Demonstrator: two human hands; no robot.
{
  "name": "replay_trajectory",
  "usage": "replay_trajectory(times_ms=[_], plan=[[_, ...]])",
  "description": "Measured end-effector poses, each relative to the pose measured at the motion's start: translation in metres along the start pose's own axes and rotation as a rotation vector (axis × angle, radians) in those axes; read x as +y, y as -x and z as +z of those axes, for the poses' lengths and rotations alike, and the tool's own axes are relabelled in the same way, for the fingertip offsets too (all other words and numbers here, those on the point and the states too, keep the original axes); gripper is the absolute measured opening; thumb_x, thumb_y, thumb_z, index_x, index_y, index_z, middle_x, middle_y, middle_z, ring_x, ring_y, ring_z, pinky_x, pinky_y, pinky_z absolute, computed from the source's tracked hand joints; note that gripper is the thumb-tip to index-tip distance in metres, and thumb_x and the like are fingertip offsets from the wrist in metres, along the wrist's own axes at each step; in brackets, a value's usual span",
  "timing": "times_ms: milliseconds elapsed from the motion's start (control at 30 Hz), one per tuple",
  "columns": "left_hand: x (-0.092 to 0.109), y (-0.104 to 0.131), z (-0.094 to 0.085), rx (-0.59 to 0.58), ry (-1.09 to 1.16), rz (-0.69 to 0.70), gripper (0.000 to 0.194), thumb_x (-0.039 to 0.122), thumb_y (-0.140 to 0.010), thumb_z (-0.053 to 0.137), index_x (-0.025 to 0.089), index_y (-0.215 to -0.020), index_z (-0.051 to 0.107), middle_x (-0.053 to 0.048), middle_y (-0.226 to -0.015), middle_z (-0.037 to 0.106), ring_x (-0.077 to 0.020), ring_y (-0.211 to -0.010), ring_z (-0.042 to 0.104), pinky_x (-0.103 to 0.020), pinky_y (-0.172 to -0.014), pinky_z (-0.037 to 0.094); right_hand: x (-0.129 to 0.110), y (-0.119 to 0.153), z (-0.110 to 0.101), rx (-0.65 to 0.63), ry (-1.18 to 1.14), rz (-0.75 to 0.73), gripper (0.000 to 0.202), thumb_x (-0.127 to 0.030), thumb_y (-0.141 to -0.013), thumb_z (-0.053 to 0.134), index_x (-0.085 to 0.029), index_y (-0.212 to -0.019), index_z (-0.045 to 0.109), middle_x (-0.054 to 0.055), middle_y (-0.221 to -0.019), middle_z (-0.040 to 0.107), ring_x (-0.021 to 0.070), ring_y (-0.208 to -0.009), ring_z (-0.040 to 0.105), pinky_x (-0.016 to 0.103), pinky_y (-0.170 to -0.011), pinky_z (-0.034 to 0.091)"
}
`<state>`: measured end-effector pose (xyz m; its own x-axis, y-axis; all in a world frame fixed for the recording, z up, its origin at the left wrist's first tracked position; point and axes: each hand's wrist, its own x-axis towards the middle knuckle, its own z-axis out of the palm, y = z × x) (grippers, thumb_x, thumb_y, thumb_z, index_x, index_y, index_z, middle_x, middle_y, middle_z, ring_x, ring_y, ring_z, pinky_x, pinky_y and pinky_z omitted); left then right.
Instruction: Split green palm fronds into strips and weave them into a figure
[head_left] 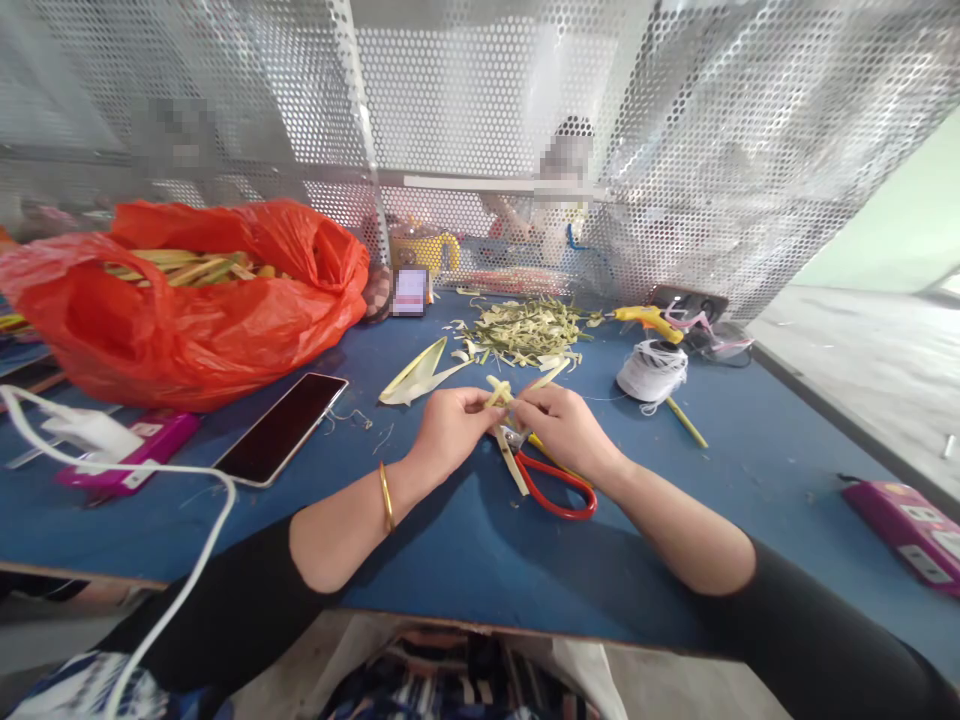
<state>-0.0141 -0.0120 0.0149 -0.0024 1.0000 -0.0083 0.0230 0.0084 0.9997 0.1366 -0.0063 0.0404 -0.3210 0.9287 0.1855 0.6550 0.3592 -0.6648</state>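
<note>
Both hands, left (452,430) and right (562,425), grip pale strips (498,396), fingers pinched nearly closed, apparently above red-handled scissors (556,484).

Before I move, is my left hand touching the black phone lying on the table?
Apart: the head view shows blue tabletop between left hand and phone.

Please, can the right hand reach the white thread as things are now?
Probably yes: nothing bulky stands between the right hand and the white thread on the blue table, though the fingers are busy with pale strips.
</note>
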Motion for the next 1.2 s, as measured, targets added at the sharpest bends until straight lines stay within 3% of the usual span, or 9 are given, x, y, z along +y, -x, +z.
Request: replay_trajectory(times_ms=[167,300,400,500,633,800,867,1033,1200], plan=[[0.002,0.005,-0.004,0.056,-0.402,0.212,0.013,0.027,-0.074,0.064,0.02,-0.069,0.074,0.001,-0.053,0.06,-0.0126,-0.051,0.045,-0.025,-0.052,0.028,-0.007,0.007,0.001,0.045,0.437,0.045,0.033,-0.036,-0.092,0.046,-0.021,-0.063,0.052,0.001,-0.057,0.058,0.0147,-0.054,0.051,0.027,-0.051,0.022],[0.008,0.01,-0.006,0.021,-0.549,0.327,0.013,0.023,-0.073,0.063,0.022,-0.068,0.074,0.002,-0.049,0.056,-0.0127,-0.05,0.042,-0.026,-0.052,0.024,-0.009,0.007,-0.001,0.011,0.509,0.055,0.022,-0.03,-0.092,0.047,-0.022,-0.074,0.056,0.002,-0.06,0.063,0.0168,-0.055,0.056,0.027,-0.051,0.023],[0.01,0.008,-0.008,-0.04,-0.518,0.305,0.013,0.021,-0.073,0.062,0.022,-0.068,0.074,0.0,-0.053,0.062,-0.0139,-0.053,0.048,-0.025,-0.053,0.028,-0.01,0.005,-0.009,-0.026,0.331,0.062,0.011,-0.024,-0.087,0.049,-0.02,-0.088,0.059,0.001,-0.064,0.067,0.0153,-0.053,0.056,0.025,-0.052,0.03],[0.01,0.005,-0.009,-0.116,-0.383,0.225,0.014,0.024,-0.074,0.06,0.021,-0.07,0.074,-0.001,-0.059,0.067,-0.0149,-0.055,0.054,-0.024,-0.055,0.035,-0.01,0.002,-0.022,0.056,0.117,0.085,0.023,-0.018,-0.083,0.047,-0.019,-0.1,0.062,-0.002,-0.06,0.066,0.0125,-0.046,0.052,0.024,-0.052,0.034],[0.013,0.007,-0.007,-0.229,-0.179,0.09,0.012,0.024,-0.072,0.063,0.02,-0.066,0.072,-0.003,-0.06,0.069,-0.0146,-0.054,0.057,-0.025,-0.058,0.042,-0.003,-0.003,-0.032,0.296,0.16,0.077,0.022,-0.033,-0.082,0.053,-0.02,-0.07,0.065,-0.003,-0.051,0.053,0.0112,-0.049,0.044,0.025,-0.05,0.028],[0.014,0.013,-0.003,-0.399,-0.115,-0.04,0.015,0.023,-0.07,0.065,0.018,-0.056,0.067,-0.003,-0.058,0.067,-0.0115,-0.051,0.052,-0.023,-0.052,0.038,0.009,-0.012,-0.028,-0.256,-0.337,0.207,0.035,-0.046,-0.07,0.069,-0.016,-0.054,0.061,-0.005,-0.046,0.046,0.007,-0.045,0.036,0.022,-0.045,0.028],[0.012,0.014,-0.003,-0.513,-0.127,-0.072,0.014,0.025,-0.073,0.065,0.017,-0.061,0.069,-0.004,-0.062,0.068,-0.0117,-0.054,0.054,-0.022,-0.053,0.038,0.012,-0.015,-0.026,-0.311,-0.574,0.263,0.03,-0.041,-0.068,0.074,-0.014,-0.057,0.064,-0.006,-0.045,0.048,0.0057,-0.042,0.038,0.02,-0.043,0.031],[0.01,0.012,-0.004,-0.638,-0.087,-0.083,0.016,0.029,-0.076,0.064,0.016,-0.068,0.069,-0.002,-0.063,0.065,-0.012,-0.057,0.056,-0.025,-0.059,0.042,0.015,-0.021,-0.026,-0.035,-0.862,0.473,0.024,-0.02,-0.083,0.063,-0.013,-0.061,0.061,-0.004,-0.045,0.053,0.0055,-0.035,0.048,0.016,-0.034,0.032],[0.02,0.007,-0.002,-0.602,0.011,-0.117,0.017,0.029,-0.076,0.065,0.014,-0.069,0.067,-0.002,-0.066,0.065,-0.0125,-0.063,0.057,-0.026,-0.067,0.044,0.013,-0.023,-0.034,0.029,-1.004,0.576,0.03,-0.01,-0.092,0.051,-0.011,-0.063,0.06,0.0,-0.052,0.062,0.0076,-0.038,0.059,0.015,-0.036,0.042]])
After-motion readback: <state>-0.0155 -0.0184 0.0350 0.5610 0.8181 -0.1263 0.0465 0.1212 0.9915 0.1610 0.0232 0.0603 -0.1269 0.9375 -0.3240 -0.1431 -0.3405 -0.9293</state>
